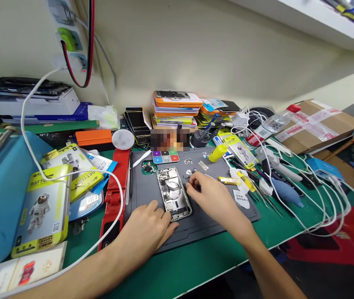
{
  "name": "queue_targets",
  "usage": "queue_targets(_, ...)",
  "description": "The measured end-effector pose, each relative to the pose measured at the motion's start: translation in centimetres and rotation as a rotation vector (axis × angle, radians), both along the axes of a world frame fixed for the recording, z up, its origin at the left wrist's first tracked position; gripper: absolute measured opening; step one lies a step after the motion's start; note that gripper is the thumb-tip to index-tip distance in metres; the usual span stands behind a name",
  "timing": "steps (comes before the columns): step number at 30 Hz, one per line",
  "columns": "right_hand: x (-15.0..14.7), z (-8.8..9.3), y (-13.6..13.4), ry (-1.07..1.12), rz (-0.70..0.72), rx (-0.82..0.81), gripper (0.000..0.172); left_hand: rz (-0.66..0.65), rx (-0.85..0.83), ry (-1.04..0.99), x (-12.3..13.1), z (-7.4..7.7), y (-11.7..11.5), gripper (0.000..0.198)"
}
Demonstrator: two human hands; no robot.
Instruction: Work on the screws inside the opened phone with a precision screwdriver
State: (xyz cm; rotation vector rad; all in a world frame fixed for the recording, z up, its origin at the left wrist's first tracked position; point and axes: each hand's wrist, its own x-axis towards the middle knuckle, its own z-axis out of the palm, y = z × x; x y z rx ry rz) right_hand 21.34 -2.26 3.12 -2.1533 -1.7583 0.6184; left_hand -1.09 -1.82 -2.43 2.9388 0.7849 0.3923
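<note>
An opened phone (174, 193), its inner parts bare, lies face down on a dark grey work mat (146, 189). My left hand (150, 224) rests at the phone's lower left corner with its fingers curled in; the thumb lies along the bottom edge. What those fingers hold, if anything, is hidden. To the phone's right, my right hand (210, 193) has thumb and fingers drawn together in a pinch, too small a gap to see what is between them. Small metal phone parts (189, 172) lie just beyond its fingertips. A green circuit board piece (148, 167) sits left of the phone's top.
A yellow bottle (218, 153) stands on the mat's far right. Tweezers (269, 201), a blue blower bulb (284, 192) and white cables (323, 207) crowd the right side. Battery packs (44, 209) and a red holder (114, 187) lie left. A white cable (117, 220) loops over my left forearm.
</note>
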Motion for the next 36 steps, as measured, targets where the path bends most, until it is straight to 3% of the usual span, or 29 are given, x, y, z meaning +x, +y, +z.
queue_targets(9, 2.7, 0.7, 0.3, 0.657, -0.009, 0.217, 0.025, -0.012, -0.007, -0.009, 0.0, 0.0, -0.1, 0.023)
queue_targets(15, 0.7, -0.8, 0.7, 0.870, 0.030, 0.239, 0.042, -0.014, -0.008, -0.040, 0.1, -0.7, -0.2, 0.024)
queue_targets(21, -1.1, -3.2, 0.6, 0.861, 0.206, 0.415, 0.050, -0.031, 0.034, -0.069, 0.0, -1.1, -0.5, 0.025)
queue_targets(25, -0.3, -5.0, -0.5, 0.744, 0.464, 0.635, 0.068, -0.006, 0.046, -0.105, -0.1, -1.3, -0.6, 0.022)
queue_targets(29, 0.3, -6.7, -1.7, 0.658, 0.675, 0.824, 0.081, 0.019, 0.095, -0.210, 0.1, -0.9, -0.4, 0.043)
queue_targets(33, -0.1, -7.5, -2.2, 0.613, 0.697, 0.912, 0.065, 0.026, 0.083, -0.202, 0.3, -0.3, -0.1, 0.059)
queue_targets(36, 0.0, -7.2, -2.2, 0.579, 0.694, 0.864, 0.072, 0.017, 0.055, -0.147, 0.2, -0.4, -0.1, 0.051)
